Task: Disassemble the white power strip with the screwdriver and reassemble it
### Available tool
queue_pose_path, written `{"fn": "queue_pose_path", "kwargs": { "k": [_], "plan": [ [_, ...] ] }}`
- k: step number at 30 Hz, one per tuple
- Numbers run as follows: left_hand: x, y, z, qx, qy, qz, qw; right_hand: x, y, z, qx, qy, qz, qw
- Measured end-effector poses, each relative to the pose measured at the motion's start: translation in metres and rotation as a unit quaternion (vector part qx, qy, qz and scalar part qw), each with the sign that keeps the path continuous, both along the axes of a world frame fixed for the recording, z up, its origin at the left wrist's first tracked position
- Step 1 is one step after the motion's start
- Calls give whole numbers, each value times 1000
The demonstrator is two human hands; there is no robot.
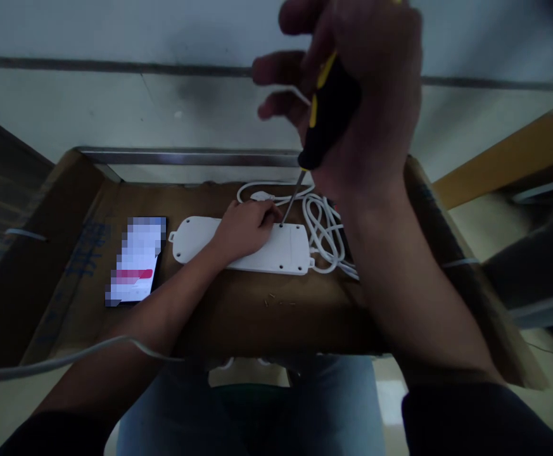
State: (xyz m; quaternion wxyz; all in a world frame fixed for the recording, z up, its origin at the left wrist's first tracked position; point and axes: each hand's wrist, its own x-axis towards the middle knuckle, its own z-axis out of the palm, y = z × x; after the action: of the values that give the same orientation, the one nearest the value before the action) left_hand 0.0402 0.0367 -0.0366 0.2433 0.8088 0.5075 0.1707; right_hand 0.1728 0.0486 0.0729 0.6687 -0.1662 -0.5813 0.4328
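A white power strip (283, 250) lies with its screw-hole side up on the brown cardboard. My left hand (245, 229) rests on its middle, fingers curled near a screw hole at the far edge; whether they pinch anything is hidden. Above and to the right, my right hand (352, 95) holds a black and yellow screwdriver (330, 111), its handle against the palm and some fingers spread. The screwdriver's tip meets the hole beside my left fingers. Several small screws (279, 301) lie on the cardboard in front of the strip.
A lit phone (136, 259) lies left of the strip. Coiled white cable (326, 231) sits at its right end. Raised cardboard sides (62, 209) flank the work surface. A pale cord (81, 354) crosses the near left. Behind stands a pale wall (114, 107).
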Motion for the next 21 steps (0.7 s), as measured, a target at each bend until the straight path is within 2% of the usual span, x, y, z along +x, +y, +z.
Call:
{"fn": "queue_pose_path", "kwargs": {
  "k": [2, 3, 6, 9, 11, 16, 21],
  "plan": [
    [-4, 1, 3, -34, -56, -13, 998, 11, 0, 4, -47, 0, 91, 995],
    [-7, 2, 4, -44, -80, -31, 995, 16, 0, 7, -54, -31, 118, 991],
    [-15, 1, 9, -30, -76, -118, 990, 23, -4, 12, -53, -118, 141, 981],
    [-21, -1, 11, 1, -14, -201, 980, 11, -6, 11, -48, -90, 78, 992],
    [-22, -2, 10, 5, 21, -218, 976, 1, -5, 8, -27, -20, -3, 999],
    [-19, -4, 7, 2, 50, -191, 980, -7, -4, 0, -14, -33, -121, 992],
    [-15, -6, 7, 14, 38, -172, 984, -15, -12, 0, 15, -58, -270, 961]
  ]
}}
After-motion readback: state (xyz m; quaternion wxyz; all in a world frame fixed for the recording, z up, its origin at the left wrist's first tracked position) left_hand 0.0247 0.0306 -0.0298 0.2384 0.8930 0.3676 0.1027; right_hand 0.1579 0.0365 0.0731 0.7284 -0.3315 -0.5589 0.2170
